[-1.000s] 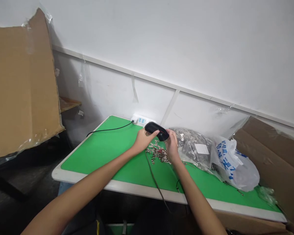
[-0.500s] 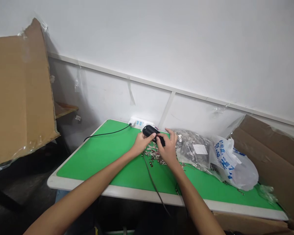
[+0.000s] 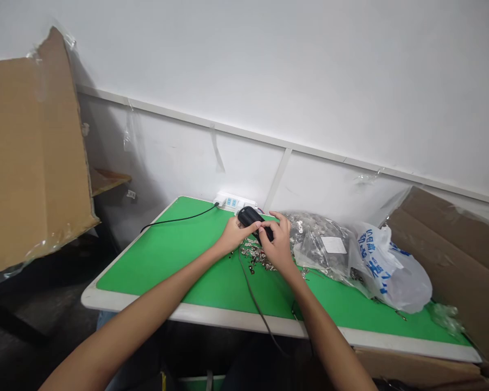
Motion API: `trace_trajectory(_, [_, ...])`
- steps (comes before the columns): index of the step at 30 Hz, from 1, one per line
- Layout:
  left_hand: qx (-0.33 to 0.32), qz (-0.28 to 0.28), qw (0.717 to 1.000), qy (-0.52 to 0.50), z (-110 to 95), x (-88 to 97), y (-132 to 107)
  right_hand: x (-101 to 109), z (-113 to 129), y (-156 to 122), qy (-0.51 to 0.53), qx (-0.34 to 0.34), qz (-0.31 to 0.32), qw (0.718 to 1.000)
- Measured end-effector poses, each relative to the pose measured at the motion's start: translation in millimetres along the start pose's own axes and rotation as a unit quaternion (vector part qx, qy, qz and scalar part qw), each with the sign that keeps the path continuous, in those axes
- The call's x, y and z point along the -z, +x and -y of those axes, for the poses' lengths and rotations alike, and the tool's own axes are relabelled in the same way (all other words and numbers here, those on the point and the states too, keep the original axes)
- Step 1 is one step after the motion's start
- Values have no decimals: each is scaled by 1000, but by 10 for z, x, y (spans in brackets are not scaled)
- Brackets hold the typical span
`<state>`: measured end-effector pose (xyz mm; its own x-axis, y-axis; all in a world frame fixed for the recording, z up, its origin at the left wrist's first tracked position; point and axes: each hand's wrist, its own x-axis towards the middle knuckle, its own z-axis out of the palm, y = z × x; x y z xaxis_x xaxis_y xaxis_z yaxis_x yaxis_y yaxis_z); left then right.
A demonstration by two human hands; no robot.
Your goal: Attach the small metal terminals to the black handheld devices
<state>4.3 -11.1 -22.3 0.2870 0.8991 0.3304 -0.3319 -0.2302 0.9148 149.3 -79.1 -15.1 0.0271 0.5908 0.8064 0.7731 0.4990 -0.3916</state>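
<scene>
A black, rounded, elongated device (image 3: 250, 216) is held up above the table between my two hands; its exact kind does not show. My left hand (image 3: 233, 234) is closed on its left side, the thumb lying along the near face. On its right end my right hand (image 3: 277, 241) is closed too, with the thumb and fingertips pressing at its lower part. Under the hands lies a loose heap of small metal pieces (image 3: 252, 255). A thin grey cable (image 3: 250, 293) runs from below the hands over the table's front edge.
A white power strip (image 3: 232, 202) with a plugged-in black cord (image 3: 179, 219) stands at the back of the green table (image 3: 158, 271). To the right are a clear bag of metal pieces (image 3: 315, 241) and a white plastic bag (image 3: 407, 285). Cardboard flanks both sides (image 3: 28, 163).
The right fingers have curled in closer around the black device. Both hands stay at nearly the same place, and the whole view has shifted slightly.
</scene>
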Motion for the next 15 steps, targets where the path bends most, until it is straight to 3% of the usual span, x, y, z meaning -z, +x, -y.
trace_trajectory(8, [-1,17,1000,17,-44,-15,-21,26,-4,6,75,-43,12,996])
trace_trajectory(15, [-9,40,998,50,-62,-5,-45,46,-43,-2,114,-31,21,993])
